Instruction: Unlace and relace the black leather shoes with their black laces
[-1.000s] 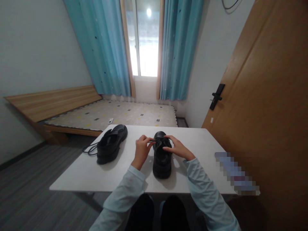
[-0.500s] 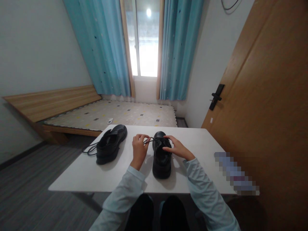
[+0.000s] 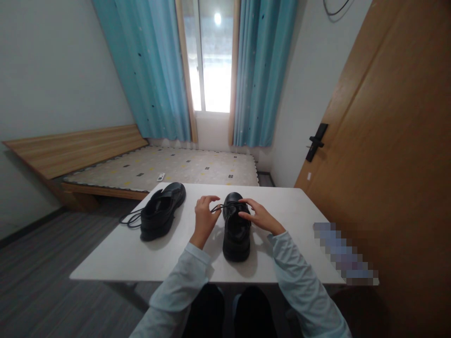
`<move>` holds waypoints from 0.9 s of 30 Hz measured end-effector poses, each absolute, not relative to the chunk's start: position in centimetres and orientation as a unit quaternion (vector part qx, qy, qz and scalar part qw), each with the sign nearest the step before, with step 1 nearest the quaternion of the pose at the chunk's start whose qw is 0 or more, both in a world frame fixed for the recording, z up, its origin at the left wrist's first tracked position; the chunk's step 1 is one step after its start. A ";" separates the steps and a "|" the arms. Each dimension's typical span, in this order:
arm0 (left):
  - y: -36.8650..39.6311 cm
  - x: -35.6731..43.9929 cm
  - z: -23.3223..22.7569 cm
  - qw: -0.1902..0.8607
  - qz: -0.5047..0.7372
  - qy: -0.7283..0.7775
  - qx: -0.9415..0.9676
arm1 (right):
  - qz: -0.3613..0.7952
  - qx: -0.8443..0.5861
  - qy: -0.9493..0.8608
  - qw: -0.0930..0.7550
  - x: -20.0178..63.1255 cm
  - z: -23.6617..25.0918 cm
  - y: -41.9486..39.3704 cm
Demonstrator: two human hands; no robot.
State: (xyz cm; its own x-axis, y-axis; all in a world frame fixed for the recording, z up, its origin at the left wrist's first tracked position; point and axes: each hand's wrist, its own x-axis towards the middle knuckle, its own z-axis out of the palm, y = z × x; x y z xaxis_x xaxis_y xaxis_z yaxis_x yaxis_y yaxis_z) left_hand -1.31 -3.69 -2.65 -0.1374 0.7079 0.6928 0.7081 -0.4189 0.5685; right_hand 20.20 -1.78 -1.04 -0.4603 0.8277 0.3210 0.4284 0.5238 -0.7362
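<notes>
A black lace-up shoe [image 3: 237, 244] stands on the white table [image 3: 148, 263], toe pointing away from me and heel toward me. Its dark shoelace [image 3: 225, 205] runs from the eyelets leftward to my left hand [image 3: 205, 216]. The fingers of that hand are curled around the lace, with the index fingertip lifted off the thumb. From the right side, my right hand [image 3: 259, 216] grips the shoe's upper at the lacing, index finger at the laces and thumb by the opening. A second black shoe [image 3: 157, 216] lies to the left, its loose laces reaching the table's left edge.
A pixelated object [image 3: 343, 253] lies along the table's right edge. Beyond the table are a bed [image 3: 183, 164] with a small white device [image 3: 161, 177], and blue curtains [image 3: 260, 84] by the window. A wooden door [image 3: 387, 141] stands close on the right.
My left index finger has lifted away from the thumb, opening a gap above the lace. My right hand and both shoes have stayed almost where they were.
</notes>
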 end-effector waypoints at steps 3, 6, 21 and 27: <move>-4.0 -1.0 -2.3 -0.057 -0.533 -0.499 -0.681 | 0.298 -0.388 -0.794 0.361 20.2 -1.1 -1.6; -4.1 -0.8 -2.2 -0.114 -0.545 -0.473 -0.682 | 0.294 -0.387 -0.787 0.380 20.2 -1.4 -1.3; -4.4 -0.6 -2.0 -0.260 -0.495 -0.444 -0.701 | 0.316 -0.391 -0.753 0.425 20.2 -1.9 -0.9; -4.3 -0.5 -2.2 -0.258 -0.482 -0.480 -0.686 | 0.325 -0.405 -0.732 0.441 20.0 -1.9 -0.9</move>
State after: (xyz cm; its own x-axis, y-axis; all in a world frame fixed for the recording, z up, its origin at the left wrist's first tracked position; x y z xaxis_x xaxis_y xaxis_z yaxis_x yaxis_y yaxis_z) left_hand -0.48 -4.32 -2.16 0.0746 0.9077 0.4130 0.4109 -0.4054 0.8166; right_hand 19.96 -0.90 -1.86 -0.2824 0.8799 0.3822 0.3064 0.4603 -0.8333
